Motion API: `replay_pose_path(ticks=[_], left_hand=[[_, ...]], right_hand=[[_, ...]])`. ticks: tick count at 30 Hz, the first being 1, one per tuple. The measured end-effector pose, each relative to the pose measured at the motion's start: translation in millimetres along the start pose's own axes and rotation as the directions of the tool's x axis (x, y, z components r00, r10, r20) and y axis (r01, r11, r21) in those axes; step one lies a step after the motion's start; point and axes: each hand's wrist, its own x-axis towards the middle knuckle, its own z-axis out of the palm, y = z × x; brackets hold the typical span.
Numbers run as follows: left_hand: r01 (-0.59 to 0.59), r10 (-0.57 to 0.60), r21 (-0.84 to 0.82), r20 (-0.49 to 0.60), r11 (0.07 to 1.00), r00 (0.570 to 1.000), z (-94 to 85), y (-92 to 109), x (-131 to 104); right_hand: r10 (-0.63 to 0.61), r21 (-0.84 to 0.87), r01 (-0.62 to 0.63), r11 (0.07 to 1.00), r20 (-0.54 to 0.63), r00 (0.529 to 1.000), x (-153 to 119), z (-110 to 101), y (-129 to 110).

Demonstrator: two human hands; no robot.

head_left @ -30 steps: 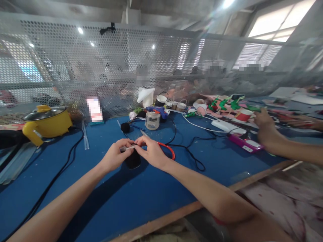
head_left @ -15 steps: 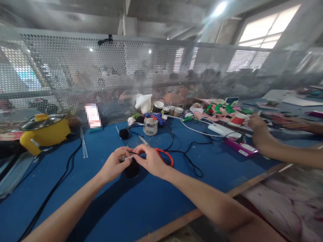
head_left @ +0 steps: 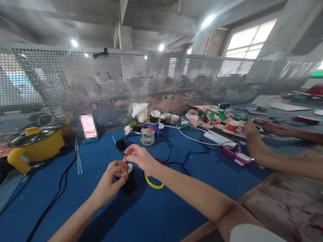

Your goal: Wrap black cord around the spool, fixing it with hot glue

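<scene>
A small black cup [head_left: 130,186] with a white inside stands on the blue table [head_left: 161,215]. My left hand [head_left: 108,179] is closed at the cup's near-left rim, thumb and fingers pinching there. Above the rim, my right hand [head_left: 140,159] pinches the upper end of a thin black cord [head_left: 127,167], which runs down to the rim by the left fingertips. Beside the cup lies a yellow loop handle [head_left: 154,185], with a bit of red showing under my right wrist. A round black thing [head_left: 120,145] rests just behind my right hand.
A clear jar [head_left: 147,137] and a blue glue gun [head_left: 157,129] stand behind. Small cups with handles [head_left: 174,117] line the mesh screen [head_left: 111,84]. On the left are a yellow pot [head_left: 47,146] and phone [head_left: 88,127]. A co-worker's arm [head_left: 272,159] reaches in by a purple box [head_left: 237,156].
My right hand has risen away from the left, drawing the black cord upright. The cup's white inside and the yellow handle now show. The view has shifted slightly.
</scene>
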Motion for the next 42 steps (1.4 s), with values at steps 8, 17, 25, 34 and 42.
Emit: replay_pose_path(ticks=[8, 17, 25, 34, 42], left_hand=[[0.040, -0.026, -0.169, 0.085, 0.985, 0.996, 5.5, -10.5, 4.9], [-0.004, -0.002, -0.100, -0.062, 0.995, 0.998, -2.1, -21.6, 5.5], [-0.005, 0.005, 0.008, -0.086, 1.000, 0.996, -0.6, -28.2, 7.3], [0.028, -0.030, -0.040, -0.073, 0.999, 0.997, -3.3, -35.9, 7.9], [0.059, -0.071, -0.130, -0.087, 0.990, 0.994, -2.5, -30.8, 7.1]], right_hand=[[-0.160, -0.621, 0.408, 0.669, 0.416, 0.895, 51.0, 32.6, -34.5], [-0.268, -0.887, 0.217, 0.408, 0.111, 0.957, 59.4, -57.7, -73.0], [-0.032, -0.701, -0.247, 0.669, -0.360, 0.933, 53.8, -143.2, -37.3], [0.135, -0.299, -0.247, 0.922, -0.348, 0.928, 55.7, -123.5, -5.1], [-0.091, -0.241, -0.025, 0.970, -0.455, 0.886, 41.3, -110.2, 1.3]])
